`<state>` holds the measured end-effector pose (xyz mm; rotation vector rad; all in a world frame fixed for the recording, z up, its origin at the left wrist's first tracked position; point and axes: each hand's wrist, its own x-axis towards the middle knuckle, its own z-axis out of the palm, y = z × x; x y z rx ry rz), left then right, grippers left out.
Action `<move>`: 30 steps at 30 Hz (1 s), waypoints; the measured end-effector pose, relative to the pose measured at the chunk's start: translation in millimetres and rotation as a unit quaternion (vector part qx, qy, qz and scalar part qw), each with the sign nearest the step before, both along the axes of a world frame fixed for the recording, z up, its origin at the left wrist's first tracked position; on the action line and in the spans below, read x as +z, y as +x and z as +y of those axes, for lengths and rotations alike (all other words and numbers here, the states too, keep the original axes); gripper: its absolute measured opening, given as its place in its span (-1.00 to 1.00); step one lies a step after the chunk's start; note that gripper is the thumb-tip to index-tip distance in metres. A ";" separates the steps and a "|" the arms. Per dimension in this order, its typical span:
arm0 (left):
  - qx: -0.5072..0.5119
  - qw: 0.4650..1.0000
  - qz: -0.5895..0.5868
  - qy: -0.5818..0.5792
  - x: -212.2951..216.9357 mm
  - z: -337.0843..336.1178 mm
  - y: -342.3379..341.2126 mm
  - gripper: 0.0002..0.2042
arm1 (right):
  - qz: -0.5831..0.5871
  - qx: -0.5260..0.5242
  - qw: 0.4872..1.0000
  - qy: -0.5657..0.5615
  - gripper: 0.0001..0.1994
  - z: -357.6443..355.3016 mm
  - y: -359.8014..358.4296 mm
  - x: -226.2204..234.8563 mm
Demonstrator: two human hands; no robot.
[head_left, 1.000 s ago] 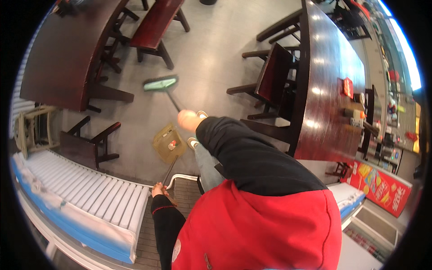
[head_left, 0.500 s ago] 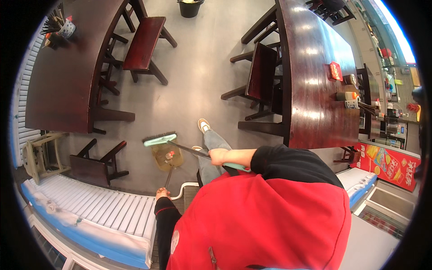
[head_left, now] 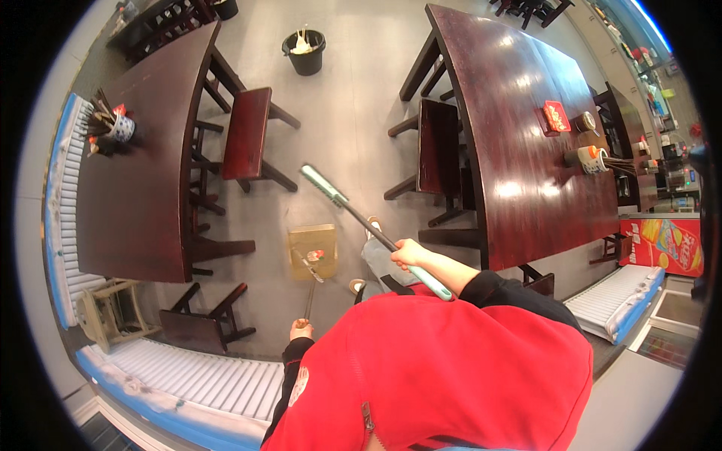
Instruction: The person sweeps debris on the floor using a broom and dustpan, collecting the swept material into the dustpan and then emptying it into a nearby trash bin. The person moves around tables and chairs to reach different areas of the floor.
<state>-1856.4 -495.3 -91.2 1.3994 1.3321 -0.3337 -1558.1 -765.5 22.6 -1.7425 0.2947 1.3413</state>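
Note:
My right hand (head_left: pixel 410 255) is wrapped round the dark and mint-green handle of a broom (head_left: pixel 376 232). The mint-green head of the broom (head_left: pixel 322 183) points forward and left, apart from the dustpan. At the lower left my left hand (head_left: pixel 301 330) grips the thin handle of a yellowish long-handled dustpan (head_left: pixel 300 239), whose pan is at floor level. A small red and white scrap (head_left: pixel 315 255) lies in the pan. My shoes (head_left: pixel 356 286) are just right of it.
A dark wooden table (head_left: pixel 135 203) with a stool (head_left: pixel 247 134) stands left, another table (head_left: pixel 519 173) with a stool (head_left: pixel 438 146) right. A black bucket (head_left: pixel 305 60) stands ahead. A low stool (head_left: pixel 192 327) and a white slatted radiator (head_left: pixel 203 376) are at lower left.
The broom head has moved forward, away from the dustpan, and its handle now slants more steeply. More of the pan shows. The view has shifted, showing more of the floor ahead.

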 end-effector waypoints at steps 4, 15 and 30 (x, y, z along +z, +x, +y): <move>-0.048 0.999 0.003 -0.008 30.6 16.2 77.9 -0.83 | -0.008 -0.100 0.995 0.029 -0.90 -17.3 47.5 1.0; -0.305 0.942 -0.037 0.134 20.7 32.0 286.3 -0.93 | 0.010 -0.255 0.967 -0.025 -0.85 -52.7 212.4 -0.8; -0.289 0.952 -0.086 0.054 77.5 84.8 598.9 -0.86 | 0.074 -0.259 0.963 -0.033 -0.89 7.8 417.3 29.6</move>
